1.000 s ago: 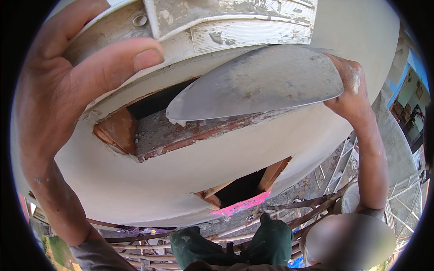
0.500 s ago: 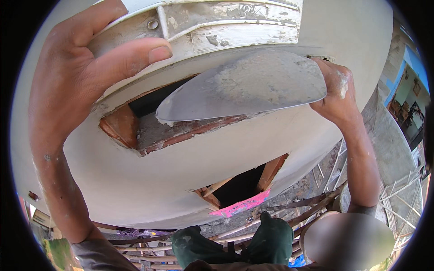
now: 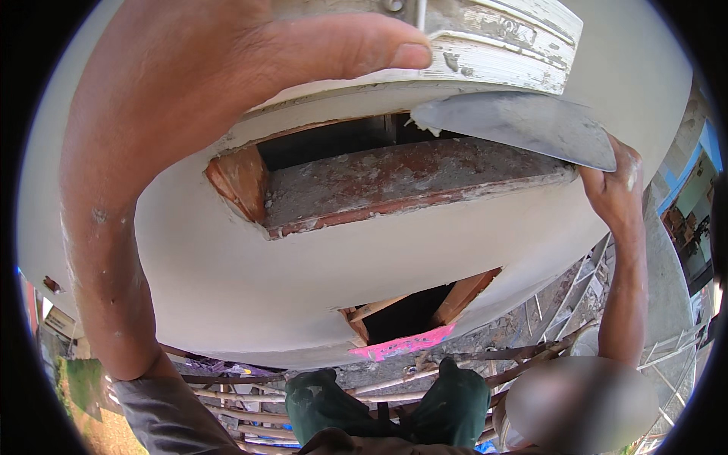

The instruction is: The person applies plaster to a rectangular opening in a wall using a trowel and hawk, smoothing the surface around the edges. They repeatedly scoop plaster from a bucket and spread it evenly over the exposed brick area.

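Observation:
My left hand (image 3: 227,53) is raised at the upper left, thumb stretched along a weathered white ribbed ledge (image 3: 500,57); its other fingers are out of frame. My right hand (image 3: 613,171), marked with pale paste, grips a steel trowel (image 3: 516,125) whose blade lies tilted below the ledge, with wet paste hanging from its tip. Beneath the blade is a long rectangular opening with a mortar-stained reddish sill (image 3: 394,182) and a wooden piece (image 3: 231,182) at its left end. Pale plaster (image 3: 303,273) surrounds the opening.
Lower down, a second framed opening (image 3: 409,311) has a pink strip along its edge. My green-trousered knees (image 3: 447,402) are above bamboo scaffold poles (image 3: 243,413). A ladder-like frame (image 3: 569,280) and a doorway (image 3: 686,212) appear at the right. A blurred oval covers the lower right.
My left hand has slid rightward along the ledge, its fingers leaving the frame. The trowel has shifted right and tilted, uncovering more of the sill. The whole view has shifted slightly.

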Demonstrator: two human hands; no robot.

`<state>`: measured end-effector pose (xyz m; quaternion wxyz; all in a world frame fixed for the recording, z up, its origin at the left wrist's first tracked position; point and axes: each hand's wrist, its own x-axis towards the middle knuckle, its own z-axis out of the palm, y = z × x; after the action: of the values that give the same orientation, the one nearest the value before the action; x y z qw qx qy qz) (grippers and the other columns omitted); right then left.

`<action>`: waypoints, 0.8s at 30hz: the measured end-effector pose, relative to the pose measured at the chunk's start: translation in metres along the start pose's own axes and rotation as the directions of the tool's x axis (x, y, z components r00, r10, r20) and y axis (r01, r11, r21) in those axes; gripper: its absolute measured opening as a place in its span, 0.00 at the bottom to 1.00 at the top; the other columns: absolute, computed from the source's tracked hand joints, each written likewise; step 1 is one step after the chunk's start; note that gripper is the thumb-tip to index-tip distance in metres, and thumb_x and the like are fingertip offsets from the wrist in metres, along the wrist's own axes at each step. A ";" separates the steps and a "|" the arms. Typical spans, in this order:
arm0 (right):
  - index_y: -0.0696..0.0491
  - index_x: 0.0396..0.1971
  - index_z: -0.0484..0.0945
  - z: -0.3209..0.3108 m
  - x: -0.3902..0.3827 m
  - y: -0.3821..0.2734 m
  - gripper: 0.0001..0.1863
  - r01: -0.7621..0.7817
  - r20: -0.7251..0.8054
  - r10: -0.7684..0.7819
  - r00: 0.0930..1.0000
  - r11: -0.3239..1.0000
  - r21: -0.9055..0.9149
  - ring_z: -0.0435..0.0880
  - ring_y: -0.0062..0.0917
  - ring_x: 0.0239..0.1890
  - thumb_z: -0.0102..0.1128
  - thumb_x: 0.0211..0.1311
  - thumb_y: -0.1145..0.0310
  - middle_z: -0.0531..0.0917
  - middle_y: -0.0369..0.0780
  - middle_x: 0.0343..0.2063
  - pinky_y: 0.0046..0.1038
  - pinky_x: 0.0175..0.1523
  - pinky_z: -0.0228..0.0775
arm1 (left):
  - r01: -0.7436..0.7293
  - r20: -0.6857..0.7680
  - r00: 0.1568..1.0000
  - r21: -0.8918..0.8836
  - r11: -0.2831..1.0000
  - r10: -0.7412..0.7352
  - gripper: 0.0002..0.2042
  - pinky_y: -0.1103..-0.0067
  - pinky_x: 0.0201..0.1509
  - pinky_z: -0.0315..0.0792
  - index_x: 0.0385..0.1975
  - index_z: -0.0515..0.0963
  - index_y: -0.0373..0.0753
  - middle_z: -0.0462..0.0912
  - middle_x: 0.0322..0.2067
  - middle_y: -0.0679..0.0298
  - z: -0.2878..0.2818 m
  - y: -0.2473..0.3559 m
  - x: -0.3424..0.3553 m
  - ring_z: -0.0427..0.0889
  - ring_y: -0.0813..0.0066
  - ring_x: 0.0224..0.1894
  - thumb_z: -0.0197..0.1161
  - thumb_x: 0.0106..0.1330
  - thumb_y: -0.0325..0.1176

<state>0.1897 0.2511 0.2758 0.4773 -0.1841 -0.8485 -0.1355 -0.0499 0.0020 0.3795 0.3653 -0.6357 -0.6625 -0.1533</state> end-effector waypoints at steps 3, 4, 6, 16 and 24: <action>0.56 0.29 0.80 -0.003 -0.010 -0.025 0.12 0.035 0.032 -0.035 0.999 0.999 0.006 0.81 0.40 0.24 0.65 0.49 0.63 0.80 0.45 0.21 0.35 0.33 0.72 | -0.052 -0.037 0.998 0.037 0.998 0.053 0.22 0.79 0.38 0.77 0.43 0.81 0.38 0.85 0.28 0.59 0.005 0.003 0.007 0.85 0.72 0.30 0.68 0.59 0.50; 0.56 0.28 0.80 0.000 -0.009 -0.039 0.12 0.008 0.096 -0.012 0.995 0.999 0.041 0.80 0.40 0.24 0.66 0.48 0.62 0.79 0.45 0.21 0.35 0.33 0.72 | -0.065 -0.045 0.997 0.044 0.997 0.067 0.22 0.79 0.38 0.77 0.43 0.81 0.38 0.85 0.28 0.59 0.007 0.005 0.011 0.85 0.72 0.30 0.68 0.59 0.50; 0.55 0.27 0.78 0.013 -0.001 -0.070 0.14 0.138 0.091 -0.145 0.985 0.987 0.081 0.80 0.40 0.25 0.67 0.46 0.61 0.79 0.43 0.21 0.36 0.33 0.72 | -0.087 -0.058 0.994 0.054 0.995 0.090 0.22 0.79 0.39 0.77 0.43 0.81 0.38 0.85 0.28 0.59 0.011 0.010 0.017 0.85 0.72 0.30 0.68 0.59 0.51; 0.52 0.32 0.82 0.056 0.042 -0.161 0.15 0.341 -0.184 -0.310 0.933 0.923 0.175 0.83 0.40 0.28 0.68 0.48 0.59 0.83 0.41 0.23 0.36 0.34 0.75 | -0.146 -0.108 0.983 0.040 0.988 0.150 0.23 0.78 0.39 0.77 0.44 0.81 0.39 0.85 0.29 0.59 0.014 0.025 0.040 0.85 0.71 0.31 0.68 0.58 0.52; 0.53 0.28 0.82 0.055 0.043 -0.159 0.15 0.317 -0.150 -0.295 0.944 0.935 0.156 0.83 0.39 0.25 0.69 0.48 0.57 0.82 0.41 0.20 0.36 0.31 0.75 | -0.157 -0.128 0.979 0.029 0.987 0.159 0.24 0.78 0.40 0.77 0.45 0.81 0.39 0.85 0.29 0.59 0.016 0.027 0.043 0.85 0.71 0.31 0.68 0.58 0.53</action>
<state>0.0574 0.1389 0.2763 0.5168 0.0027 -0.8441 -0.1430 -0.0253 0.0480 0.3912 0.4247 -0.6716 -0.5861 -0.1586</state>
